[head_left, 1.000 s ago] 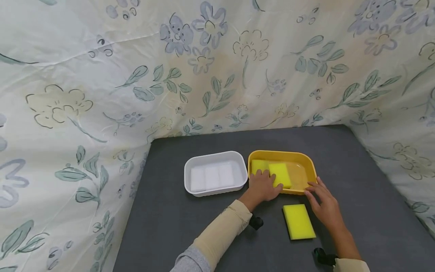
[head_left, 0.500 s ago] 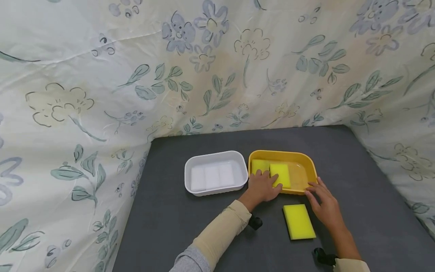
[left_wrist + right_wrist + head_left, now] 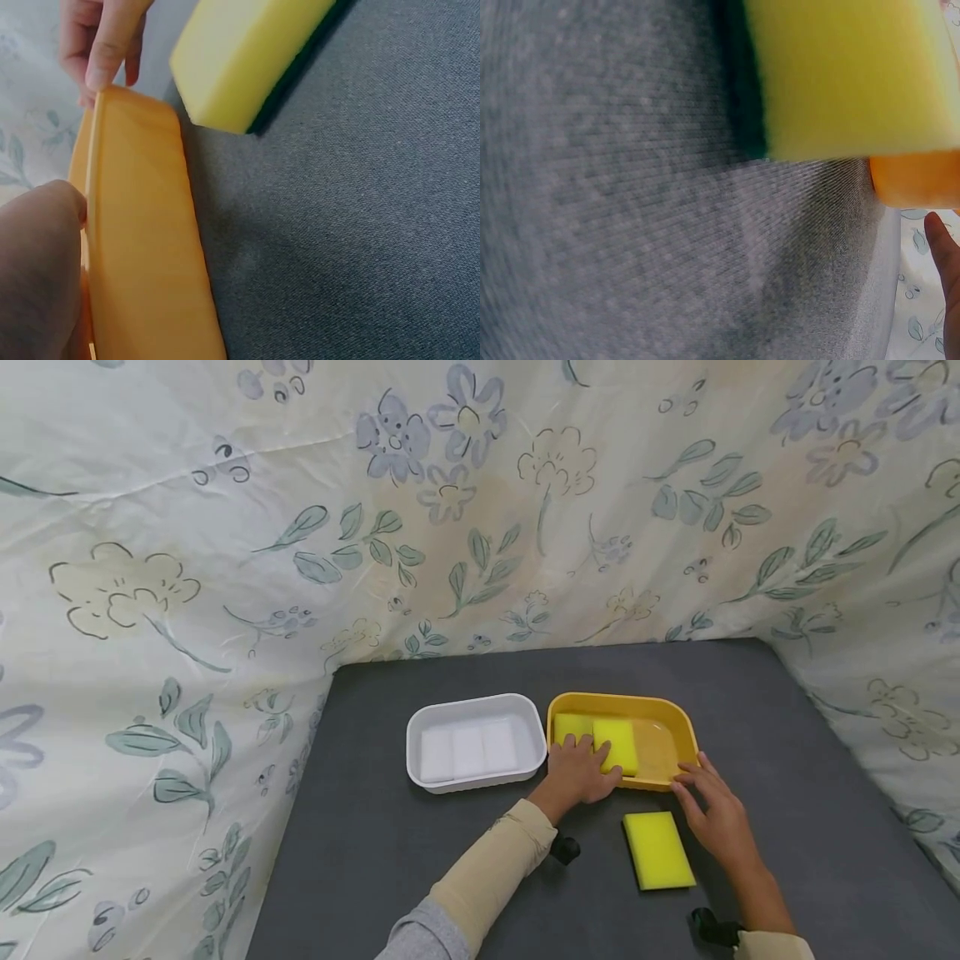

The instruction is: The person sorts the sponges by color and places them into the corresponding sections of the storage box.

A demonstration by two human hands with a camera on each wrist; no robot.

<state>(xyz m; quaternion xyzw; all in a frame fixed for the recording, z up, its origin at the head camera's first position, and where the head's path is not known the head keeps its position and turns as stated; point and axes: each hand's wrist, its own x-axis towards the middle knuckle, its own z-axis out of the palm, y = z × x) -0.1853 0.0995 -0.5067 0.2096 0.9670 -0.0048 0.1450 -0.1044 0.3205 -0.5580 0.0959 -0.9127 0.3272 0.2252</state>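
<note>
A yellow plastic tray [image 3: 666, 752] on the dark table holds two yellow sponges, the left sponge [image 3: 573, 725] next to the right sponge [image 3: 621, 745]. My left hand [image 3: 577, 772] reaches over the tray's front rim, spread fingers touching the sponges; its fingertips are partly hidden in the left wrist view. At the front right corner, my right hand [image 3: 716, 814] pinches the tray's rim between thumb and fingers, as the left wrist view shows. In front of the tray lies a loose yellow sponge [image 3: 658, 850], its dark green scouring side [image 3: 739, 82] facing down.
A white tray [image 3: 536, 735] stands left of the yellow one, its side close to it, with several white blocks [image 3: 468, 752] in a row inside. Floral cloth [image 3: 480, 543] hangs behind and at both sides of the table [image 3: 360, 860].
The right sponge in the yellow tray has shifted slightly left and sits straighter beside the other. Both hands have stayed almost in place.
</note>
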